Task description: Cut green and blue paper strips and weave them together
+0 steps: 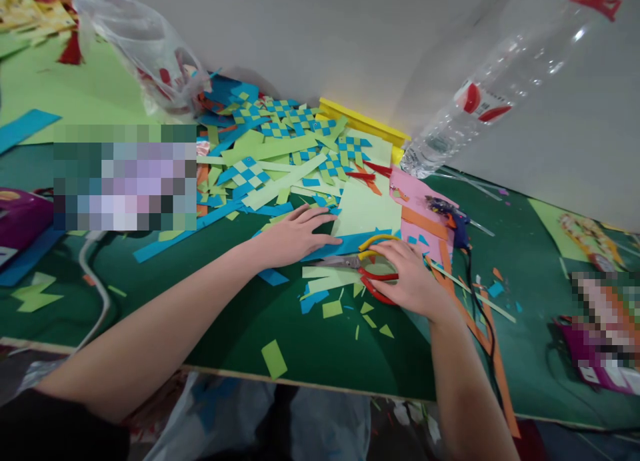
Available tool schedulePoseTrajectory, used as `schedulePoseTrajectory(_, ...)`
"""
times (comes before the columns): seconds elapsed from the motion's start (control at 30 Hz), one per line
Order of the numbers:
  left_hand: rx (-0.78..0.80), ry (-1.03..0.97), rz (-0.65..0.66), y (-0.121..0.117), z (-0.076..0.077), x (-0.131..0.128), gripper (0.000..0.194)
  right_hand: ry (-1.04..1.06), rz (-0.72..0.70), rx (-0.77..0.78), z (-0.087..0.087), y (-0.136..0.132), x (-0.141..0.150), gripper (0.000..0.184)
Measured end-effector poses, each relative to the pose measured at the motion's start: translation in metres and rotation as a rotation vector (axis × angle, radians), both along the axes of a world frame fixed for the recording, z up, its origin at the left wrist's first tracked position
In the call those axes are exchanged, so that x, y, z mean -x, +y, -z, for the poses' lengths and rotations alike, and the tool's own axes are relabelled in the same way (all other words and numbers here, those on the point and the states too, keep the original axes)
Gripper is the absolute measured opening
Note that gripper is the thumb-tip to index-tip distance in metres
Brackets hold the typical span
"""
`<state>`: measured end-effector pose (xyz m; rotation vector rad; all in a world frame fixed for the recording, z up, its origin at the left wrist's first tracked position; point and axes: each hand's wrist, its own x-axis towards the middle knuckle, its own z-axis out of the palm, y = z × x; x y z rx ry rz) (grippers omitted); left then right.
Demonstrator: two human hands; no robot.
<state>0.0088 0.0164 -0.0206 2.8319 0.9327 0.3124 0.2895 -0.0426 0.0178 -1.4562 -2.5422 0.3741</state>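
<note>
The left hand (295,234) lay flat, fingers spread, pressing down a blue paper strip (350,243) near the middle of the green counter (300,354), its grip wide and closed on nothing. The right hand (407,278) rested palm down over a pair of scissors (363,264) just beside that strip; its fingers covered the red and yellow handles, and I could not tell whether they had threaded the loops or merely lay on top. The blades pointed left, lying on pale green offcuts (325,281).

Judging by this, the work stood at the taking-up of the scissors, with the strip steadied for cutting. The next move would call for a firm hold through the handle loops and for keeping the strip pinned flat so that it does not slide on the loose scraps beneath.

Toward the far edge, against the wall, lay a heap of woven blue-and-green paper mats (280,124) and a yellow ruler-like bar (363,122). A clear plastic bottle (480,101) leaned at the far right, a plastic bag (145,54) sat at the far left, and a glue gun (450,214) lay on pink paper (415,188) near the right hand.
</note>
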Motion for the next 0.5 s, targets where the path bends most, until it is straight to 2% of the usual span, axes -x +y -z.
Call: schedulePoseTrajectory(0.5,0.004,-0.003,-0.006,-0.001,-0.002,0.000,0.042,-0.009,-0.073,-0.004,-0.003,-0.001,0.013,0.040)
